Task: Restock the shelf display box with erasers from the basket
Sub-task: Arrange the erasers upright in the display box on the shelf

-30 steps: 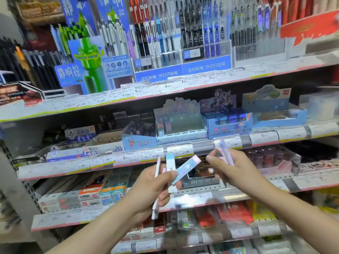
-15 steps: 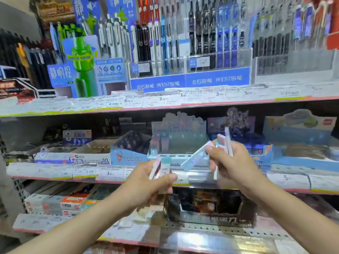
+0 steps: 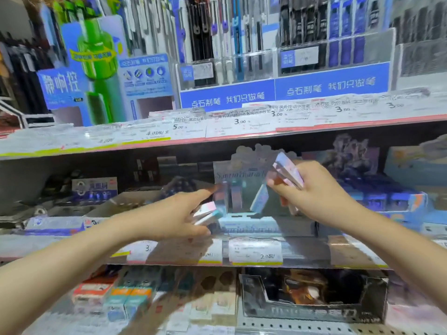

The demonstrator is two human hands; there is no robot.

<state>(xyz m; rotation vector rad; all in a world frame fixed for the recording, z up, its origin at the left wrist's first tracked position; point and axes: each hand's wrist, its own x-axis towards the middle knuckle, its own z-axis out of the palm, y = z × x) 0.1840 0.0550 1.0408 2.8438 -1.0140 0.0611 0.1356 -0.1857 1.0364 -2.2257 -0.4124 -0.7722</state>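
Observation:
The pale blue display box point(image 3: 249, 222) with a scalloped header card stands on the middle shelf. A few erasers stand upright inside it, and one eraser point(image 3: 260, 198) leans tilted just below my right fingers. My left hand point(image 3: 179, 215) reaches to the box's left side, gripping pastel pink-and-blue erasers point(image 3: 205, 212), its index finger pointing at the box. My right hand point(image 3: 312, 189) hovers over the box's right side, clutching a small stack of erasers point(image 3: 289, 171). The basket is out of view.
Price-tag rails point(image 3: 254, 252) run along each shelf edge. Pen racks point(image 3: 242, 44) fill the shelf above. Blue product boxes point(image 3: 387, 199) sit right of the display box, cardboard trays point(image 3: 130, 199) to its left. A dark display box point(image 3: 314, 310) sits on the shelf below.
The view has moved closer to the shelf. Both hands have risen and reached forward to the display box. One eraser that was at my right fingertips now leans inside the box.

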